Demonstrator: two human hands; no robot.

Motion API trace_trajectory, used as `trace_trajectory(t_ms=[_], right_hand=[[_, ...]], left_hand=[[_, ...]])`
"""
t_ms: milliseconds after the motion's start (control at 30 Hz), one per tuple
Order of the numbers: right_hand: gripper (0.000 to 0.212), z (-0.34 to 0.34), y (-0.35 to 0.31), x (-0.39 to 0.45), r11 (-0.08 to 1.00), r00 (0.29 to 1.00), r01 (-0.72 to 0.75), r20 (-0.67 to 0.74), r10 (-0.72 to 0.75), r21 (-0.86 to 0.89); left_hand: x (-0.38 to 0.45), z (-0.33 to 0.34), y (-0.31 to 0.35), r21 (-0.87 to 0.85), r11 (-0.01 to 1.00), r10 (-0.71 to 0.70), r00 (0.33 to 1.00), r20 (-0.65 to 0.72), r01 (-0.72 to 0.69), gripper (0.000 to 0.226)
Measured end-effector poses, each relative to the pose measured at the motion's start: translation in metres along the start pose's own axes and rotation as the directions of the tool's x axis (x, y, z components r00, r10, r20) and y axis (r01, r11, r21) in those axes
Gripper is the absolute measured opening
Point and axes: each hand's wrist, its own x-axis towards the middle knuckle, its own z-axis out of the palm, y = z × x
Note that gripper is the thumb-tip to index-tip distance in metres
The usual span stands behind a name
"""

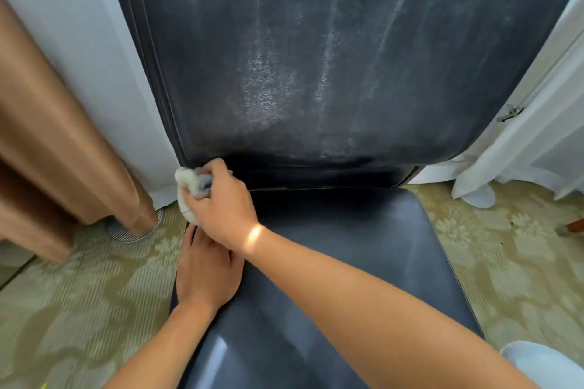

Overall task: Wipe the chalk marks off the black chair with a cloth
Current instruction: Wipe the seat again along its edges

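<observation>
The black chair [363, 262] fills the middle of the view, its tall backrest rising behind the seat. White chalk marks [268, 85] smear the backrest in vertical streaks and a pale patch. My right hand [221, 205] is shut on a crumpled white-and-grey cloth [186, 189], pressed at the backrest's lower left corner where it meets the seat. My left hand [207, 271] lies flat, fingers apart, on the seat's left edge, just below the right hand and partly under its wrist.
A brown curtain [47, 151] hangs at the left beside a white curtain [88, 41]. More white fabric [521, 142] hangs at the right. A round metal floor grate [126, 230] sits by the brown curtain. Patterned green flooring [79, 309] surrounds the chair.
</observation>
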Motion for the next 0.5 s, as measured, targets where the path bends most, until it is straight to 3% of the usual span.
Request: trace_trajectory(t_ms=[100, 200, 333, 400, 500], right_hand=[[0.035, -0.032, 0.018, -0.006, 0.896, 0.968, 0.172, -0.098, -0.230, -0.409], [0.038, -0.080, 0.032, -0.011, 0.823, 0.907, 0.217, -0.204, -0.369, -0.525], [0.046, -0.131, 0.008, -0.009, 0.592, 0.850, 0.275, -0.096, -0.518, -0.757], [0.046, -0.154, -0.029, -0.001, 0.512, 0.726, 0.288, -0.165, -0.668, -0.810], [0.032, -0.186, -0.096, 0.029, 0.552, 0.416, 0.156, -0.452, -0.789, -0.819]], left_hand=[[0.004, 0.005, -0.003, -0.033, 0.999, -0.007, 1.000, -0.017, 0.007, 0.060], [0.006, 0.007, -0.004, -0.065, 0.998, 0.008, 1.000, -0.015, -0.009, 0.064], [0.006, -0.012, -0.001, -0.069, 0.993, 0.090, 0.994, -0.058, -0.094, 0.065], [0.011, -0.034, 0.005, -0.083, 0.986, 0.126, 0.972, -0.199, -0.145, 0.074], [0.029, -0.086, 0.021, 0.020, 0.977, 0.200, 0.881, -0.429, -0.213, 0.082]])
